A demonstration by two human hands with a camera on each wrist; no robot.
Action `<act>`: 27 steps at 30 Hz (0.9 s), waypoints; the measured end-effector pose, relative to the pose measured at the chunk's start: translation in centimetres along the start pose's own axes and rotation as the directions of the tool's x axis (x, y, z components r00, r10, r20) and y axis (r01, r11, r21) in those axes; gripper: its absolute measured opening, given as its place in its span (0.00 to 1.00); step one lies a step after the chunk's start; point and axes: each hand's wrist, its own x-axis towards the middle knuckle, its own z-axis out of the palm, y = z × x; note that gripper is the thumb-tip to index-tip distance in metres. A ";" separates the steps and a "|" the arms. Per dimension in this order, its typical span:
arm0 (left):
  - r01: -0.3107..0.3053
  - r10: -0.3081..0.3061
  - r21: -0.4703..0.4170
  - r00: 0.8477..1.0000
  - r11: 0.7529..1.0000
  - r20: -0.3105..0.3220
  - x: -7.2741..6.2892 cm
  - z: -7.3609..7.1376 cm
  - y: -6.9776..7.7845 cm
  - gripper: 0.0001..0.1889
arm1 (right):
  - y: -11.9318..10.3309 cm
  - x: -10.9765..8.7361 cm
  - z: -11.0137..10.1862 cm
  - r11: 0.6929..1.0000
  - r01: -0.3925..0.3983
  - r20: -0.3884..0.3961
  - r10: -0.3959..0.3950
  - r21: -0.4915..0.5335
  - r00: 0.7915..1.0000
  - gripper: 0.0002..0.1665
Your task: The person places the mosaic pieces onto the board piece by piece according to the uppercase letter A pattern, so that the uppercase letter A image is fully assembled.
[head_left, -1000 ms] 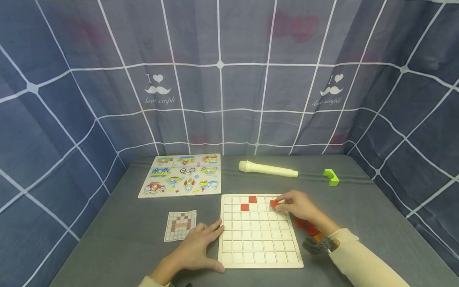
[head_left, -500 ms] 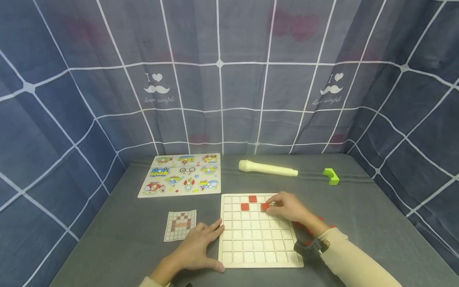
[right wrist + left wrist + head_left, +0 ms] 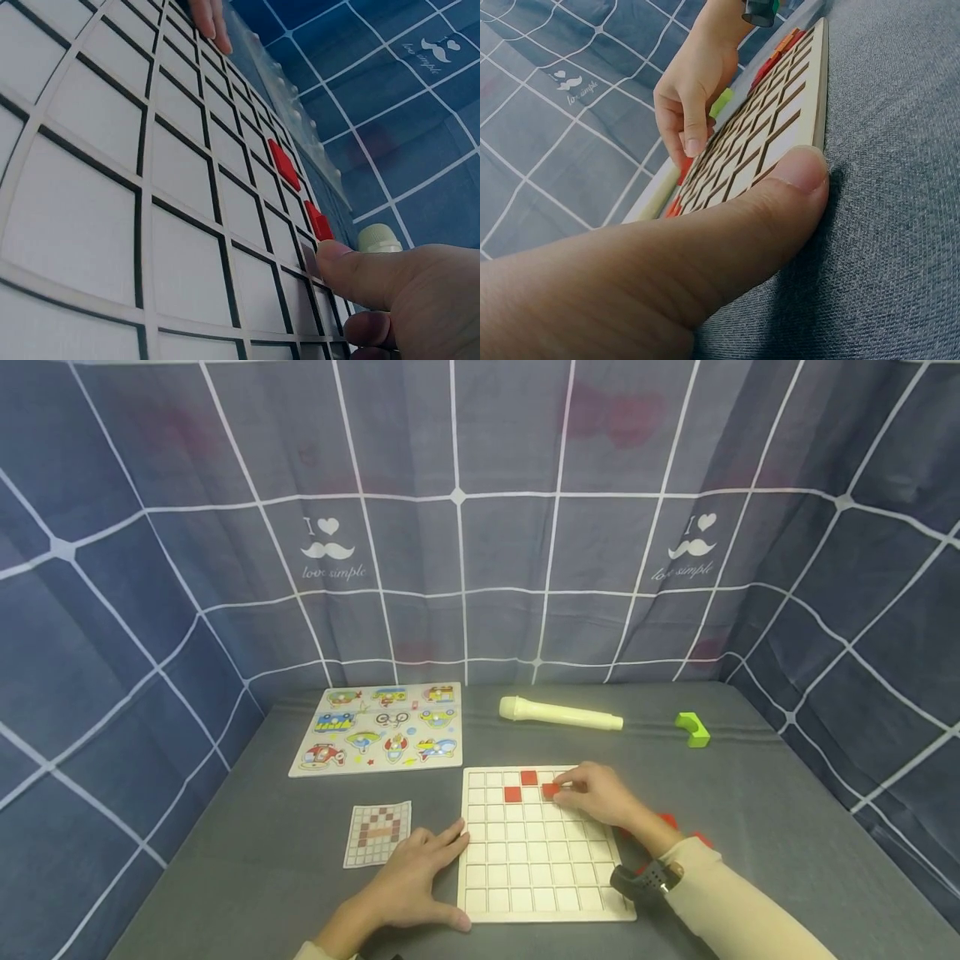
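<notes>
A pale wooden grid board [image 3: 525, 856] lies on the grey cloth. In the head view two red square tiles sit in its upper cells, one tile [image 3: 528, 777] in the top row and another tile [image 3: 512, 794] a row lower to the left. My right hand [image 3: 596, 793] pinches a third red tile [image 3: 551, 790] between thumb and fingers, over the second row; the right wrist view hides this tile behind the thumb [image 3: 360, 270]. My left hand [image 3: 416, 877] rests against the board's left edge, fingers extended, its thumb [image 3: 795, 176] touching the lower corner.
A pattern card [image 3: 378, 832] lies left of the board. Behind are a vehicle puzzle board [image 3: 382, 727], a cream toy microphone [image 3: 561, 713] and a green arch block [image 3: 693, 730]. Loose red tiles [image 3: 667, 821] lie right of the board, partly under the right forearm.
My right hand has moved left along the board with the red tile, from near the right edge to the cell area right of the two placed tiles. My left hand has stayed put.
</notes>
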 end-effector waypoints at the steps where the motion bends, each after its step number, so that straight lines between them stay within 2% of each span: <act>1: 0.001 -0.001 -0.002 1.000 1.000 0.001 0.0 0.0 0.0 0.58 | 0.0 0.0 0.0 1.000 -0.016 0.005 0.016 0.002 1.000 0.16; 9: 0.000 0.000 0.008 1.000 1.000 0.001 0.1 0.0 0.0 0.59 | -0.1 -0.1 0.1 1.000 0.013 -0.020 -0.014 -0.027 1.000 0.15; 16: -0.001 0.001 0.009 1.000 1.000 0.002 0.0 0.1 0.0 0.58 | -0.3 0.0 0.0 0.999 -0.036 0.018 0.036 -0.021 0.999 0.16; 27: -0.004 0.004 0.004 1.000 1.000 -0.003 0.0 0.0 0.0 0.59 | -0.4 0.3 0.1 0.997 -0.076 0.032 0.078 -0.032 0.996 0.17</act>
